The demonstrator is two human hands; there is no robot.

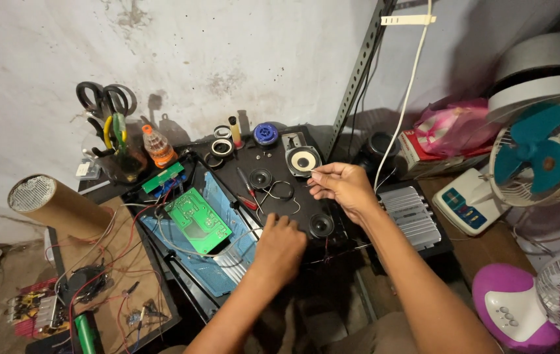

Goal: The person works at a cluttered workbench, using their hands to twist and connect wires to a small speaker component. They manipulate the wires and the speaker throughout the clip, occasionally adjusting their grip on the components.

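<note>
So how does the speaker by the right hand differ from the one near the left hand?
The speaker by the right hand has a pale cone in a square silvery frame; the speaker near the left hand is all black and round. The pale one lies farther back on the black panel, and looks larger. Both face up.

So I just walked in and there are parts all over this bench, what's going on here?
A person is bent over an opened black speaker panel on a cluttered bench. The left hand presses down on the panel's near edge, beside a small round speaker. The right hand pinches a thin wire next to a larger white-coned speaker. A green circuit board lies to the left on a blue sheet, with a red-handled screwdriver on the panel.
</note>
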